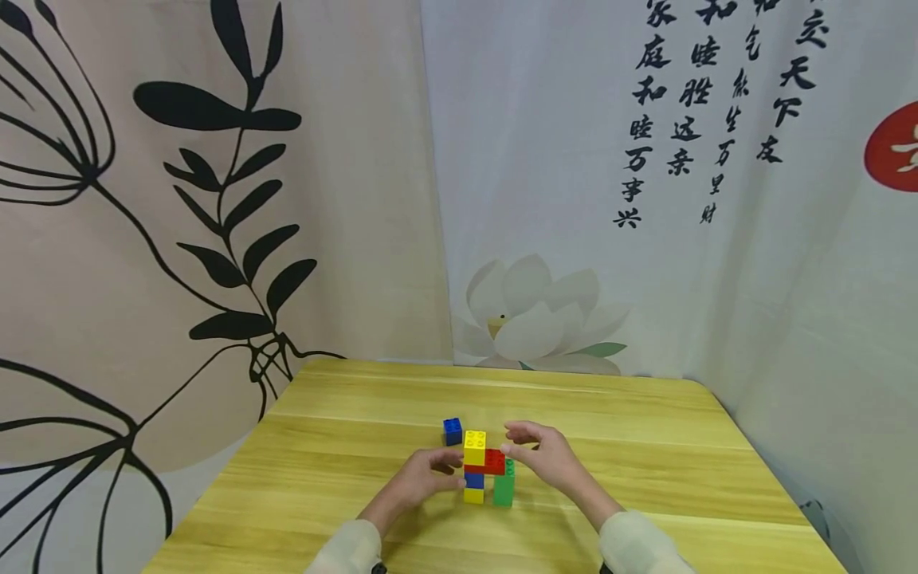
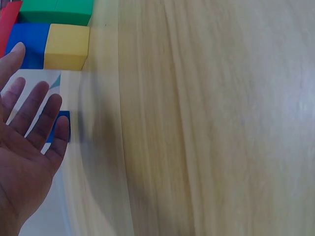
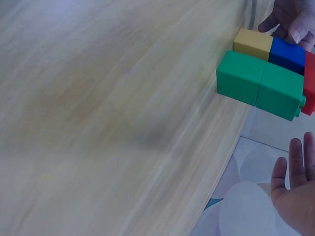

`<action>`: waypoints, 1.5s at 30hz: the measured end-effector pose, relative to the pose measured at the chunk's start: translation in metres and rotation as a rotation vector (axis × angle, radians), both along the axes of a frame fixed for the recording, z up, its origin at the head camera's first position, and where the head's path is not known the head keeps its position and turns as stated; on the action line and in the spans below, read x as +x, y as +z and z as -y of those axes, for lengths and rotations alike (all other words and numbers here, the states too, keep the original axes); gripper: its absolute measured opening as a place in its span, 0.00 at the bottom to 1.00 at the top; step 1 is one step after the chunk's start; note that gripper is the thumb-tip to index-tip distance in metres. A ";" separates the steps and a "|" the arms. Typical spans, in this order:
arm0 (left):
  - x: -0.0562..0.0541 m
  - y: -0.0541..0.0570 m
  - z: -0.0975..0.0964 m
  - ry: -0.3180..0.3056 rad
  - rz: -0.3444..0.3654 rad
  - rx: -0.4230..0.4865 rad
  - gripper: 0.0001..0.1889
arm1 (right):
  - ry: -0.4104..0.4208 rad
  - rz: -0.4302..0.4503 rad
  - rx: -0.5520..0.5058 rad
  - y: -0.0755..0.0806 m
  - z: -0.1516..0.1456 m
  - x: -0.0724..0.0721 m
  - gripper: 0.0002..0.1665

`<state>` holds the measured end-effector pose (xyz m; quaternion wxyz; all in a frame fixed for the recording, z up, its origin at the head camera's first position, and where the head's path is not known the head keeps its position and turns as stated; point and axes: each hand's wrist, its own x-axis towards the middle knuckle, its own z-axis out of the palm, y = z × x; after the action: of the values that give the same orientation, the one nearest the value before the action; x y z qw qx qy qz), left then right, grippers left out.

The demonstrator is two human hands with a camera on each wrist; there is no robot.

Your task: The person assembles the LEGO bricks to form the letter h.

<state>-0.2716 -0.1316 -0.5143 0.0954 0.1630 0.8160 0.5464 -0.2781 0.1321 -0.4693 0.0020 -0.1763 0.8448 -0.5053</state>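
A toy-brick structure stands on the table, bridged by a red brick (image 1: 495, 461). Its left column has a yellow brick (image 1: 473, 496) at the bottom, a blue brick (image 1: 474, 480) above that, and another yellow brick (image 1: 475, 448) on top of the red one. Two stacked green bricks (image 3: 260, 84) form the right column, some studs showing beside the red brick. My left hand (image 1: 429, 477) is at the left column, fingers loosely extended, thumb tip right by the blue brick. To the right, my right hand (image 1: 543, 456) hovers with relaxed fingers, thumb near the red brick's end, holding nothing.
A loose blue brick (image 1: 453, 431) sits behind the structure, to its left. The wooden table (image 1: 645, 446) reaches back to a curtain (image 1: 358, 199) printed with plants and characters.
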 end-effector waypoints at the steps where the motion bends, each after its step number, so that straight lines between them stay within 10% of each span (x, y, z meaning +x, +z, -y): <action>1: 0.000 0.001 0.001 0.003 0.006 -0.005 0.24 | -0.005 0.000 0.000 -0.001 -0.001 0.000 0.28; 45: -0.032 0.002 0.026 0.212 -0.018 -0.081 0.21 | -0.032 0.076 -0.035 -0.033 -0.001 0.019 0.17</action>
<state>-0.3032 -0.1578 -0.5119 0.0362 0.0769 0.8509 0.5185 -0.2589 0.1330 -0.5025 0.0230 -0.1432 0.8379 -0.5262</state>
